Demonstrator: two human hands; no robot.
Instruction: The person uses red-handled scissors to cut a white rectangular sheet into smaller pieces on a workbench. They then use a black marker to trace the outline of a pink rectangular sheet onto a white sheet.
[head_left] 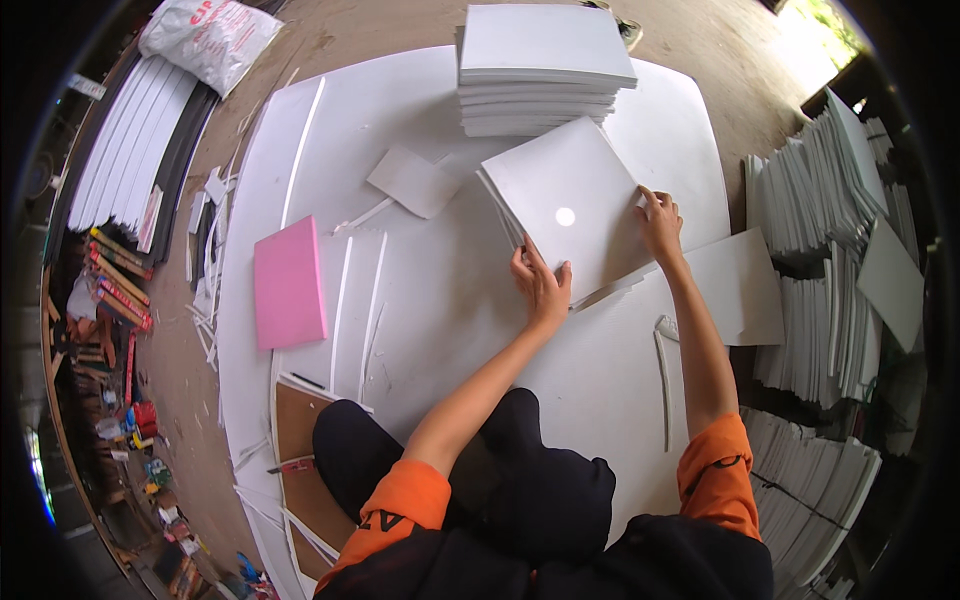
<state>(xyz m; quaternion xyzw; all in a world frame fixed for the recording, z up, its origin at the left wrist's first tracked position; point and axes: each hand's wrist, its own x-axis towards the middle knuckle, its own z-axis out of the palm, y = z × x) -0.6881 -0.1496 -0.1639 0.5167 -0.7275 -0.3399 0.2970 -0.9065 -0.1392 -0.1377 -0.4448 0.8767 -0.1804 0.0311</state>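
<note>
- The left hand grips the near edge of a small sheaf of white foam sheets, fingers curled over it.
- The right hand pinches the sheaf's right corner, fingertips pressed on top.
- The sheaf lies tilted (corner toward the person) on the big white board, just in front of a tall stack of white sheets at the far edge.
- A pink sheet lies near the board's left edge, well apart from the hands.

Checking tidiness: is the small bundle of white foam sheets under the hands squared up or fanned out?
Fanned out: the small bundle of white foam sheets shows staggered edges along its left side, between the left hand and right hand.
</note>
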